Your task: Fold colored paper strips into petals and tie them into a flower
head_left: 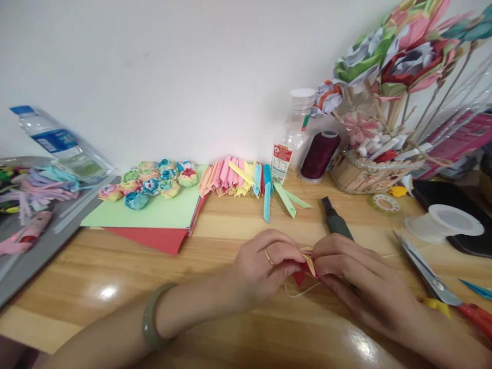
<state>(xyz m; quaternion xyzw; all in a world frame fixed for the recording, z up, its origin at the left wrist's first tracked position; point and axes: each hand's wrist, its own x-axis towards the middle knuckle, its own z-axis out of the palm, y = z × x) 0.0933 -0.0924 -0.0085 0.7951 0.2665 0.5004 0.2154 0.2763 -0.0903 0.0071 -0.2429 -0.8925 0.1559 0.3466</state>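
Observation:
Between my two hands is a small piece of folded red and yellow paper (308,265). My left hand (265,266), with a ring on one finger, pinches it from the left. From the other side the fingertips of my right hand (357,277) close on it, hiding part of the fold. A thin pale string (302,294) loops below the paper. Just behind my right hand lies a dark green tool with a black tip (337,221), partly covered by that hand.
Small paper flowers (149,184) sit on green sheets (154,212) at the back left. Folded paper strips (234,177) stand in a row beside them. Open scissors (434,282), a white spool (442,224) and a basket (369,171) of paper flowers are on the right.

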